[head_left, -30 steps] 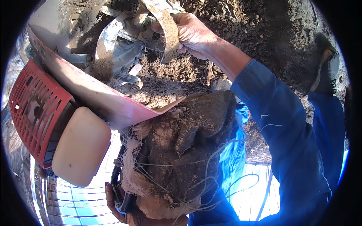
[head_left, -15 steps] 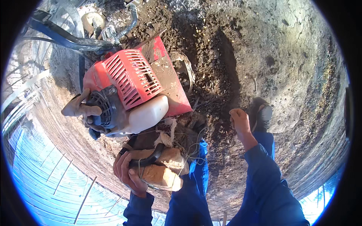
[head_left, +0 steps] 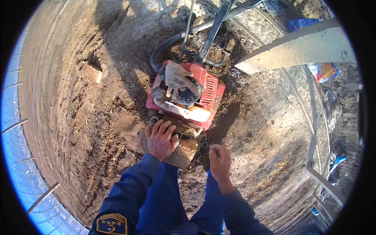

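Observation:
My left hand (head_left: pixel 159 138) lies across a bundle of tan bricks (head_left: pixel 187 148), its fingers apart over a dark curved bar on top. Thin wire (head_left: pixel 202 153) binds the bundle and hangs in loose loops at its right end. Beside those loops is my right hand (head_left: pixel 220 162), its fingers curled; whether wire is pinched in them is hidden. Just beyond the bricks stands a red engine-driven machine (head_left: pixel 209 92) with slotted vents and a white tank (head_left: pixel 196 113). On its round black cover rests a dirty work glove (head_left: pixel 178 80).
A long metal tube frame (head_left: pixel 215 31) extends from the machine's far side. Another brick (head_left: pixel 93 73) lies on the soil at left. A pale beam (head_left: pixel 297 49) juts in from the right, near a colourful plastic bag (head_left: pixel 324 71). Blue sheeting on poles edges the left.
The view has turned, so the machine now stands straight ahead. My right hand has come closer to the bricks and wire. My left hand's fingers now lie over the bundle's top.

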`<state>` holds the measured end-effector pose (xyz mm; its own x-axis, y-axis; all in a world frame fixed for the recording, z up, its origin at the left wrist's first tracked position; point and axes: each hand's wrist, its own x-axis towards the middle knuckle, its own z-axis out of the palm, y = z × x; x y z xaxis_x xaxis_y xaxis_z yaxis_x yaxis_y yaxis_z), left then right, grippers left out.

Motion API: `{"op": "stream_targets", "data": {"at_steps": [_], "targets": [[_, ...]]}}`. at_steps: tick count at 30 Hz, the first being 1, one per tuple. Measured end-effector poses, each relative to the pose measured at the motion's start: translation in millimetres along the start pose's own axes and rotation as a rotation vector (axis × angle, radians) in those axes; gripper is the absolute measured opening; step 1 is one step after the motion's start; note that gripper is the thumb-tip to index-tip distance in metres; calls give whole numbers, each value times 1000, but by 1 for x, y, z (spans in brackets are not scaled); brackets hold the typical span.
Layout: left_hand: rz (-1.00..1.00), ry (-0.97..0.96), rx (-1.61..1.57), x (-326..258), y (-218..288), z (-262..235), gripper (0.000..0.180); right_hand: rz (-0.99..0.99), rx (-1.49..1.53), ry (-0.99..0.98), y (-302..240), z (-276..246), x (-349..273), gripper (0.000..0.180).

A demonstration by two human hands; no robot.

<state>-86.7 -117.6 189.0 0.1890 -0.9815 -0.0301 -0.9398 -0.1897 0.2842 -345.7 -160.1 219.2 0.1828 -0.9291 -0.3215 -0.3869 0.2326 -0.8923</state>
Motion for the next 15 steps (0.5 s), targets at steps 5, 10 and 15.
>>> {"op": "stream_targets", "data": {"at_steps": [5,10,15], "targets": [[-79,40,-62,-6,0,2,33,-420,-428,-237,-68,61,-25,39],[-102,37,-128,-10,-4,5,36,-370,-363,-503,-38,78,-71,43],[-120,44,-189,-13,-9,21,40,1206,623,-238,20,118,-105,43]]}}
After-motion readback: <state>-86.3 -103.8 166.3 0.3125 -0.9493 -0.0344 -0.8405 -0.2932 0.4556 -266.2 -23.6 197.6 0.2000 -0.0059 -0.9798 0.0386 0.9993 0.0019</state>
